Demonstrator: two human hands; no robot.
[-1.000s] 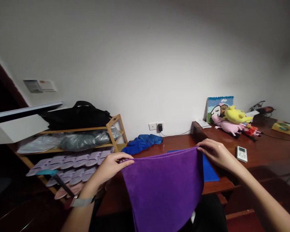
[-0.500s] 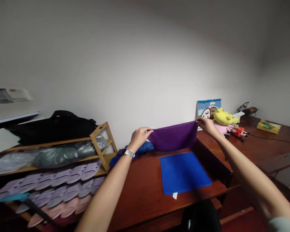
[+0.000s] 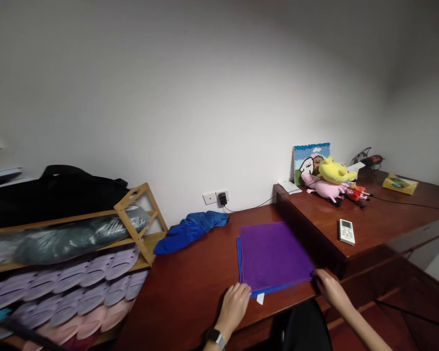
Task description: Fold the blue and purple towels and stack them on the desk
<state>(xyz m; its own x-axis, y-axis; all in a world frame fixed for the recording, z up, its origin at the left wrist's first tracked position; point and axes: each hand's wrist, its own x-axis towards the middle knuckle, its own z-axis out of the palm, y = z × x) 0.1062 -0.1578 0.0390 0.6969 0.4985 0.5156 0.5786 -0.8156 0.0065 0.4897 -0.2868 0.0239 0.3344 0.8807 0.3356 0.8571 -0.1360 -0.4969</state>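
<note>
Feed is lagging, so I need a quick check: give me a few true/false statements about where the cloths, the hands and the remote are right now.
1. The purple cloth lies flat on top of the blue cloth. True.
2. The left hand holds the purple cloth up in the air. False: it rests at the cloth's near left corner on the desk.
3. The right hand is at the cloth's near right corner. True.
4. The remote lies on the purple cloth. False: it lies on the raised desk section to the right.
</note>
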